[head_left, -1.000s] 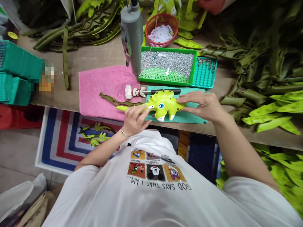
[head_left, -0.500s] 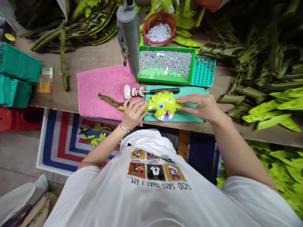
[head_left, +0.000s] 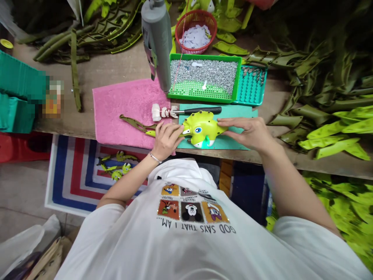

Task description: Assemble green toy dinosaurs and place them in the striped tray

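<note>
Turned since the earlier frames, the lime-green dinosaur toy now shows less of its two white tusks, and a small bright green piece sits at its underside. Its head points toward the person, and it lies on a teal cutting mat at the front edge of a wooden workbench. The left hand, with a thin metal bracelet at the wrist, is clenched over the toy's narrow tail end, which pokes out beyond the fingers. The right hand grips the far side of the body, its fingers pressed against the toy's flank. Just behind the toy lies a black-handled tool, its tip near a small white part. An olive-green plastic strip rests on a pink towel beside the left hand. Farther back, a grey hanging power tool stands beside a green tray of small silver fasteners, and a red basket of paper scraps sits behind them.
</note>
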`<state>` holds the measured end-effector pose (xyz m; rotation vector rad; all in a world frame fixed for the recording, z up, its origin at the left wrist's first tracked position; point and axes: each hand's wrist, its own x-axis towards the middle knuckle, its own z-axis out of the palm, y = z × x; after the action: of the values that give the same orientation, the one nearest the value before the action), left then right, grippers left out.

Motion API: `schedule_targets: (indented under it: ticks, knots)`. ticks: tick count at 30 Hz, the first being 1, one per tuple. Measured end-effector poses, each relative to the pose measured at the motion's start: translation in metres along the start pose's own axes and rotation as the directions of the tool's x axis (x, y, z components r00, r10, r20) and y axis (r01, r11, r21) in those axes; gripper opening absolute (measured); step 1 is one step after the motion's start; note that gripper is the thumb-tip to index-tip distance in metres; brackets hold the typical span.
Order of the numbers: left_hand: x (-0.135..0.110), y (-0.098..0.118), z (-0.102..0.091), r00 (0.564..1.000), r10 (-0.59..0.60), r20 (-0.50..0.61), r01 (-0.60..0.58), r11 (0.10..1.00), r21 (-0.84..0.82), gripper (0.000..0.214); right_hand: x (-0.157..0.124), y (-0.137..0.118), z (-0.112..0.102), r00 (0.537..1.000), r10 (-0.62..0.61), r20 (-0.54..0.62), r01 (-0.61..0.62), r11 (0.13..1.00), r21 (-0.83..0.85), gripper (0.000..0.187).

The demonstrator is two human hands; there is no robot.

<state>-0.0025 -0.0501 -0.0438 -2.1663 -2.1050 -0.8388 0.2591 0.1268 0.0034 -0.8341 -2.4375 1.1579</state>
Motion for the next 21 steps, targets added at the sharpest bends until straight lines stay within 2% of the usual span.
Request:
schedule_targets:
  ticks: [3, 6, 9, 12, 15, 17, 19, 21]
  knots:
    - [0.002, 0.0, -0.002, 1.0, 0.017, -0.01, -0.017, 1.0, -0.026, 0.03, 0.0, -0.003, 0.008, 0.977, 0.212, 0.001, -0.207, 0.952, 0.227, 0.042]
    - [0.003, 0.0, -0.003, 1.0, 0.018, -0.007, -0.019, 0.999, -0.028, 0.029, 0.002, -0.006, 0.02, 0.881, 0.466, 0.074, -0.441, 0.755, 0.485, 0.049]
    - [0.003, 0.0, -0.002, 0.999, -0.024, 0.046, 0.025, 0.999, -0.035, 0.03, 0.006, -0.009, 0.03, 0.819, 0.561, 0.119, -0.498, 0.591, 0.634, 0.053]
    - [0.003, -0.002, -0.002, 0.994, -0.017, 0.104, 0.021, 0.999, -0.042, 0.033, 0.01, -0.008, 0.033, 0.807, 0.577, 0.124, -0.49, 0.538, 0.686, 0.057]
    - [0.004, -0.008, -0.007, 0.99, 0.077, 0.118, -0.078, 0.997, -0.003, 0.04, 0.012, -0.001, 0.029, 0.821, 0.548, 0.158, -0.495, 0.548, 0.674, 0.056]
    - [0.006, -0.014, -0.015, 0.983, 0.149, 0.109, -0.156, 0.986, 0.054, 0.04, 0.011, 0.006, 0.025, 0.847, 0.502, 0.177, -0.487, 0.597, 0.638, 0.054]
    - [0.011, -0.019, -0.025, 0.97, 0.209, 0.122, -0.221, 0.971, 0.093, 0.037, 0.009, 0.007, 0.02, 0.884, 0.446, 0.14, -0.442, 0.701, 0.559, 0.05]
    - [0.017, -0.021, -0.035, 0.954, 0.256, 0.157, -0.273, 0.957, 0.098, 0.037, 0.004, -0.002, 0.016, 0.928, 0.371, -0.039, -0.327, 0.86, 0.391, 0.045]
